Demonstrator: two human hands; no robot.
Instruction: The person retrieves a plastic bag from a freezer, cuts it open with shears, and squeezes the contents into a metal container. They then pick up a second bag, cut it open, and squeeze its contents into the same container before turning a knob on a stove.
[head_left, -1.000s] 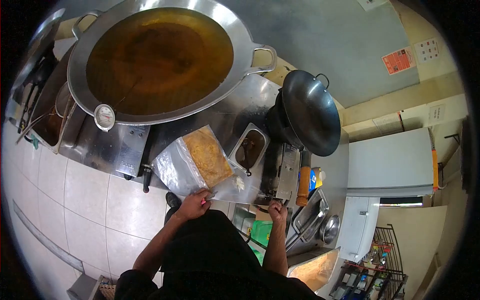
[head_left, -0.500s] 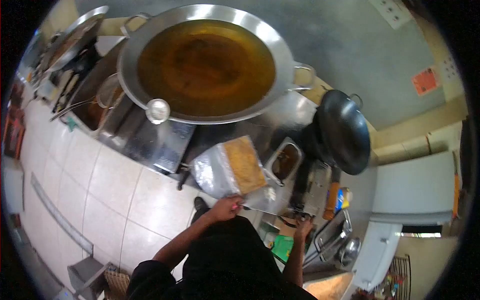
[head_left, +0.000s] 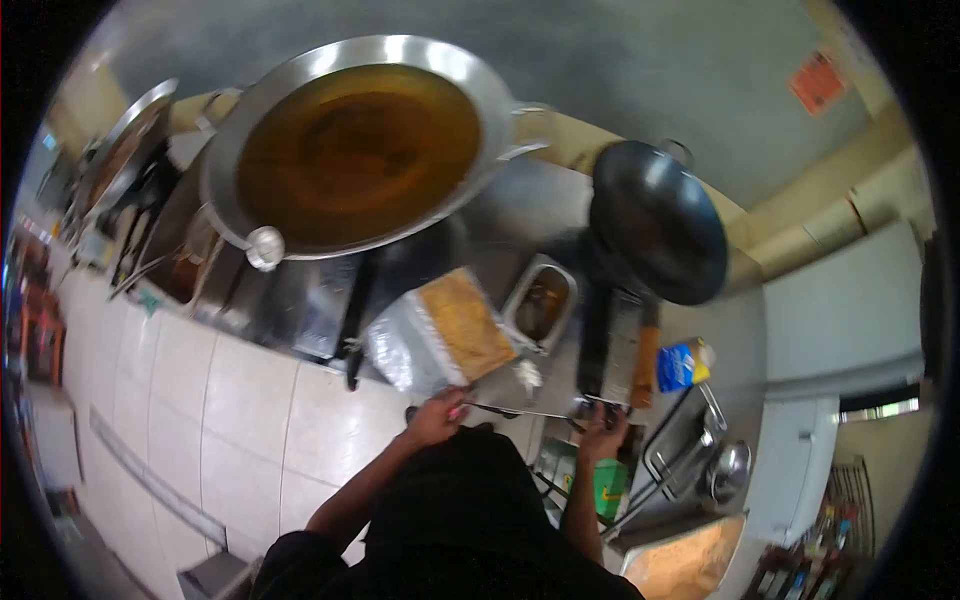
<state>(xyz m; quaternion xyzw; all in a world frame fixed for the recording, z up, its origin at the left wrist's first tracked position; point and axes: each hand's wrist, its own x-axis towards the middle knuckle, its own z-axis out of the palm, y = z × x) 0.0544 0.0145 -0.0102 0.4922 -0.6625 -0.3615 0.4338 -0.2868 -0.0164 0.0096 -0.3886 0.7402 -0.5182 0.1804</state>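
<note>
In the head view, my left hand (head_left: 436, 416) is closed round a thin metal rod (head_left: 525, 411) with a pink end. The rod reaches right, toward the stove's front edge by my other hand. My right hand (head_left: 602, 438) grips a small dark knob-like fitting (head_left: 612, 410) at that edge, partly hidden by its fingers. Just beyond my left hand lies a clear plastic bag (head_left: 400, 345) with a flat tan block (head_left: 462, 325) in it. A steel container of dark liquid (head_left: 543, 302) stands to its right, and a white lump (head_left: 527, 376) lies near the front edge.
A huge wok of brown oil (head_left: 360, 235) fills the back left, with a small strainer (head_left: 265, 247) at its rim. A black wok (head_left: 660, 222) tilts at right. Nearby are a blue-yellow packet (head_left: 685, 366), a steel bowl (head_left: 728, 470) and a tray of orange-brown powder (head_left: 690, 560).
The view has shifted, moving the big wok left and down in frame. The thin rod from my left hand now shows stretched toward the right hand, which stays at the stove front.
</note>
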